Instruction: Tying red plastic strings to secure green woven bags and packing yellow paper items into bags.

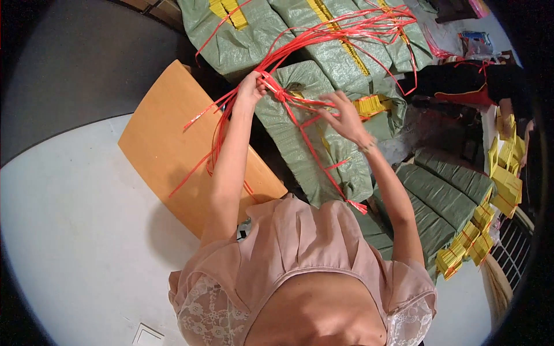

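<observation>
A loose bundle of red plastic twine [300, 41] runs across green woven sacks. My left hand [252, 89] is closed around its gathered strands, beside a red knot [280, 94]. Below the knot lies a stuffed green sack [291, 138], with red twine running down its length to a tied end near my chest. My right hand [344, 118] hovers over this sack's right side, slightly blurred, its thumb and fingers apart. Red strands from the knot pass close to its fingertips; whether they touch is unclear.
More green sacks [314, 52] with yellow contents showing lie beyond. Others [441, 184] sit at the right, near yellow bundles [508, 190]. An orange-brown board [184, 138] leans at my left by a white wall [75, 213]. A metal rack [513, 248] stands at the far right.
</observation>
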A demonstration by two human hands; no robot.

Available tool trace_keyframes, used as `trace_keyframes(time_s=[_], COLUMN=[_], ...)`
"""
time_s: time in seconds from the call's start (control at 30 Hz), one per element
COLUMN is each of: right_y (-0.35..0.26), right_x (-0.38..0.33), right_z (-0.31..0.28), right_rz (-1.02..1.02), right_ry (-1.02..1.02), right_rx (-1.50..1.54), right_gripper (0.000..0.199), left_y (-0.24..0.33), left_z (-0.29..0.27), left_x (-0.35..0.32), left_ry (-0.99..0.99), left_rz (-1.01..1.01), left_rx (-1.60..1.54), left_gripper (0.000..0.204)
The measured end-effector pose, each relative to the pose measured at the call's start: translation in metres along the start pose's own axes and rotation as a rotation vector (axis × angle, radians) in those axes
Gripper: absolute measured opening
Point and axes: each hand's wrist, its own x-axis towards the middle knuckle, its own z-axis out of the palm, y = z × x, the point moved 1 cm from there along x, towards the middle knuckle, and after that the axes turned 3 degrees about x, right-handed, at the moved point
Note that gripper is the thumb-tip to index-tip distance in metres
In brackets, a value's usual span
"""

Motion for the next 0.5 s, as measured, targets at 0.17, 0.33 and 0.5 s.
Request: trace_keyframes(time_s=[0.17, 0.33, 0.5], right_y=[-0.006, -0.001, -0.002], right_x=[0.081, 0.109, 0.135], right_z=[0.045, 0.064, 0.043], right_rz=[-0.074, -0.096, -0.143], right_ry=[0.055, -0.215, -0.203], right_rx=[-0.155, -0.365, -0.325], right_gripper=[0.036, 0.028, 0.022], left_y=[-0.006, -0.005, -0.013], left_z=[0.025, 0.028, 0.013], left_x=[-0.035, -0.059, -0.065], left_ry=[-0.188, -0.416, -0.376], left_rz=[0.321, 0.538, 0.582], left_rx=[0.237, 0.402, 0.257], left_gripper=[0.011, 0.018, 0.016])
